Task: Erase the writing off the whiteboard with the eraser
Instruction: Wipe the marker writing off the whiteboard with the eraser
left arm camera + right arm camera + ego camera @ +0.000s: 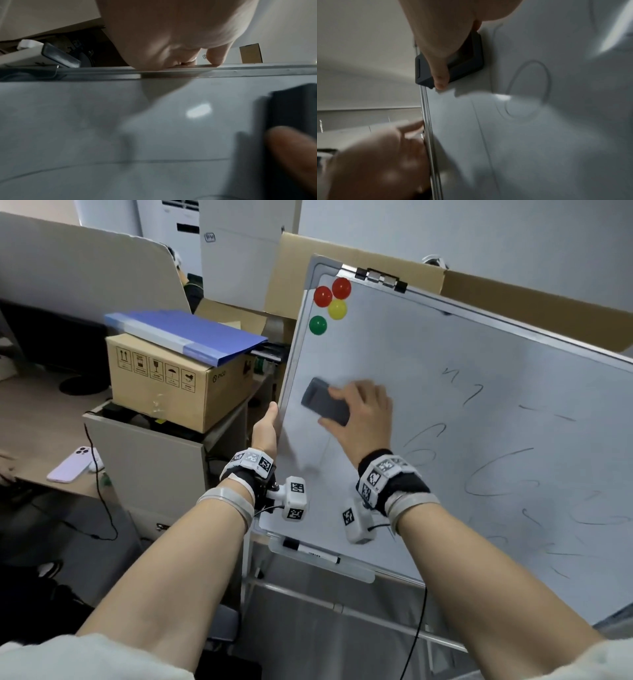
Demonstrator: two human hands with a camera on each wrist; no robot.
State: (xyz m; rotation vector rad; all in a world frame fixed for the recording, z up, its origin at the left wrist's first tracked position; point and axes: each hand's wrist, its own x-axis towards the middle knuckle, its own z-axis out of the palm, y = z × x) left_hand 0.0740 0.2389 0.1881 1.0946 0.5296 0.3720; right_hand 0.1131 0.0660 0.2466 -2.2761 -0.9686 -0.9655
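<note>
A: What do the fingers hold?

B: The right hand (364, 409) has its fingers and thumb curled around the dark grey eraser (325, 402) and presses it flat on the whiteboard (445, 419), near the left edge of the board. The left hand (266, 428) grips this left edge, with the thumb along the frame and the other fingers behind it.

A: Is there writing on the board?

B: Yes, thin dark strokes and loops (493, 474) on the right part, but I cannot read them as letters. The part around the eraser is almost clean.

A: And further away?

B: Four round magnets (330, 302), two red, one yellow, one green, sit in the upper left corner. A marker (310, 550) lies in the tray below. To the left, a cardboard box (178, 385) shows handling symbols and a small logo, too small to read; a blue folder (185, 335) lies on it. A lilac phone (73, 463) lies on the desk.
</note>
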